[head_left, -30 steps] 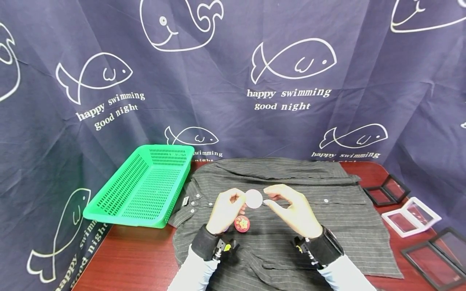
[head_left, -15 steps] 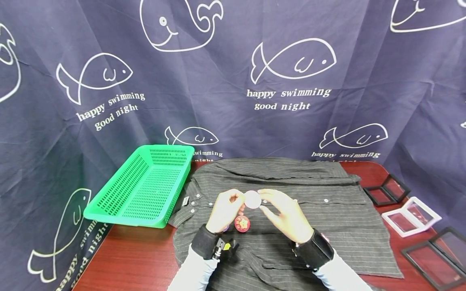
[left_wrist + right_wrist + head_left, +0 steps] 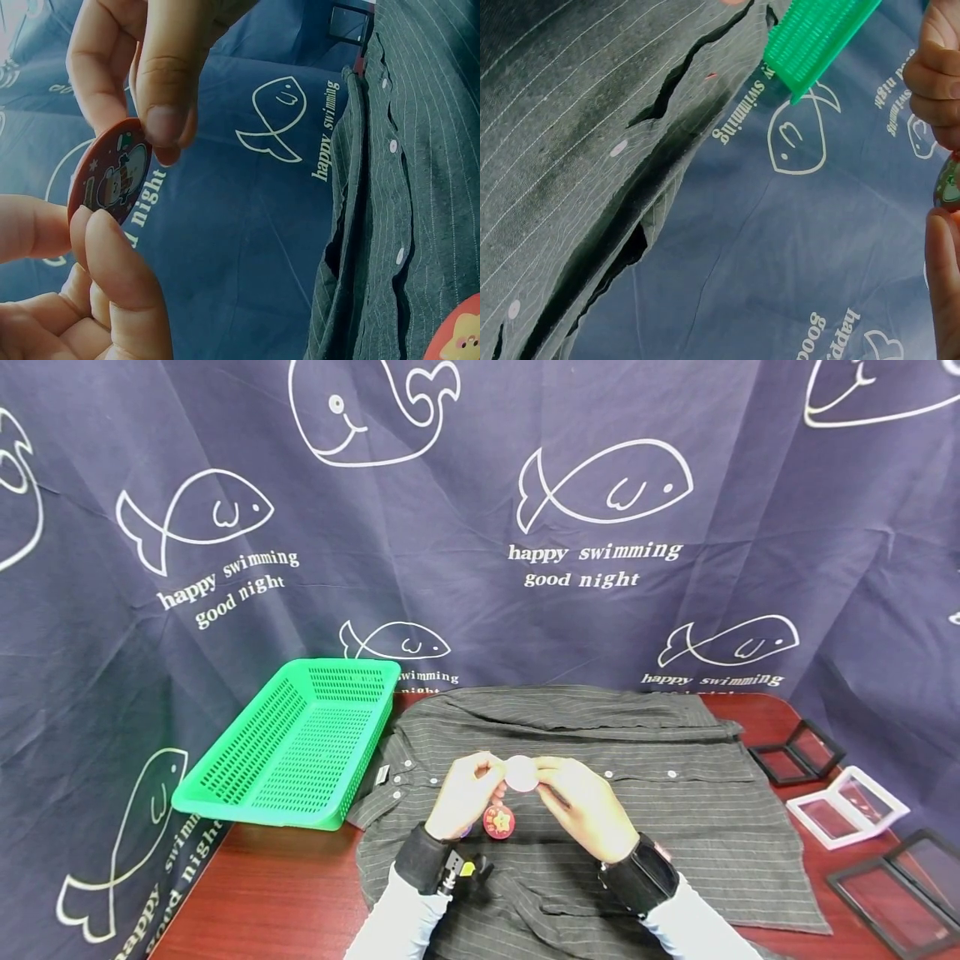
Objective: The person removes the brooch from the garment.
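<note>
Above a dark striped shirt [image 3: 637, 827], my two hands hold a round badge [image 3: 521, 773] between them. Its far side looks pale in the head view. In the left wrist view the badge [image 3: 112, 176] shows a red face with a small cartoon figure. My left hand [image 3: 467, 793] pinches one edge between thumb and fingers. At the opposite edge, my right hand [image 3: 588, 806] pinches with thumb and fingertips. Only a sliver of the badge [image 3: 949, 184] enters the right wrist view. A red badge with a yellow star [image 3: 498, 822] lies on the shirt below, beside a purple item partly hidden by my left wrist.
A green plastic basket [image 3: 337, 814] stands at the left of the reddish table [image 3: 300, 893]. Along the right side are a small black frame [image 3: 798, 752], a white frame [image 3: 847, 806] and a larger black frame [image 3: 900, 893]. A blue printed curtain [image 3: 480, 527] hangs behind.
My right hand has moved left from beside the badge, its open thumb and fingers closing onto the edge. The left hand stays nearly still with its hold.
</note>
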The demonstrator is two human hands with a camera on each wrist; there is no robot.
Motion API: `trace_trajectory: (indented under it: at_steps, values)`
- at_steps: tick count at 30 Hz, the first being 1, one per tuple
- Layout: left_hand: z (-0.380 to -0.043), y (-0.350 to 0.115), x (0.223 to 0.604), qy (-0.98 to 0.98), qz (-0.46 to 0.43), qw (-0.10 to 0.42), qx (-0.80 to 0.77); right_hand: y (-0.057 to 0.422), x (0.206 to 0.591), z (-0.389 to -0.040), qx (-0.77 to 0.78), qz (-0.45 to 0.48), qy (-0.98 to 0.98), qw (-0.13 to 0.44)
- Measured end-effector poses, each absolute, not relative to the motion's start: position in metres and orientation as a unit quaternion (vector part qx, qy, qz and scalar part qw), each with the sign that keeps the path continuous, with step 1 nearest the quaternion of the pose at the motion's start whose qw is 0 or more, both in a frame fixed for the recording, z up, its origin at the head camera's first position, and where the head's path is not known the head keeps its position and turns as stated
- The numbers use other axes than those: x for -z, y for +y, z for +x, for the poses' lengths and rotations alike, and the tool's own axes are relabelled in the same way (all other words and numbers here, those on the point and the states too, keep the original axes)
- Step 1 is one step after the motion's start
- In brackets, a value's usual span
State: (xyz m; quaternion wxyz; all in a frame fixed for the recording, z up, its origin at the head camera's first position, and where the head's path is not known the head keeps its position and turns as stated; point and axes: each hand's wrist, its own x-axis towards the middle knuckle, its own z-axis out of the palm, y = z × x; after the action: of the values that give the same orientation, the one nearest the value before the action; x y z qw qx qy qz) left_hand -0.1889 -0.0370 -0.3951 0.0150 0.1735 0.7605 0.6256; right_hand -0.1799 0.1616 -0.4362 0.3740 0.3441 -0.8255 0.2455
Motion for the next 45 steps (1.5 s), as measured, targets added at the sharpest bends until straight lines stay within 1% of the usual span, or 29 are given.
trace_trajectory:
  at_steps: [7,14,17,19,25,32,36,41,45]
  values:
    - [-0.188,-0.038,0.396,0.756,0.167,0.027,-0.632,0.161,0.438,-0.182,-0.233,0.367,-0.801,0.411]
    - [-0.187,-0.04,0.393,0.767,0.179,0.033,-0.616,0.162,0.438,-0.18,-0.224,0.365,-0.805,0.41]
    - [-0.188,-0.041,0.395,0.772,0.193,0.026,-0.605,0.162,0.438,-0.18,-0.228,0.36,-0.805,0.414]
    - [-0.192,-0.041,0.403,0.774,0.196,0.017,-0.602,0.162,0.438,-0.18,-0.234,0.354,-0.803,0.418]
    - [-0.2,-0.045,0.424,0.768,0.198,-0.038,-0.607,0.165,0.435,-0.179,-0.27,0.326,-0.807,0.412]
    - [-0.197,-0.059,0.429,0.802,0.212,-0.152,-0.536,0.18,0.432,-0.177,-0.328,0.284,-0.808,0.399]
    - [-0.199,-0.073,0.436,0.819,0.248,-0.199,-0.478,0.192,0.43,-0.176,-0.351,0.252,-0.809,0.399]
    - [-0.199,-0.092,0.443,0.854,0.255,-0.234,-0.388,0.21,0.427,-0.173,-0.379,0.212,-0.812,0.39]
    - [-0.196,-0.105,0.449,0.882,0.238,-0.229,-0.335,0.225,0.427,-0.172,-0.398,0.181,-0.812,0.387]
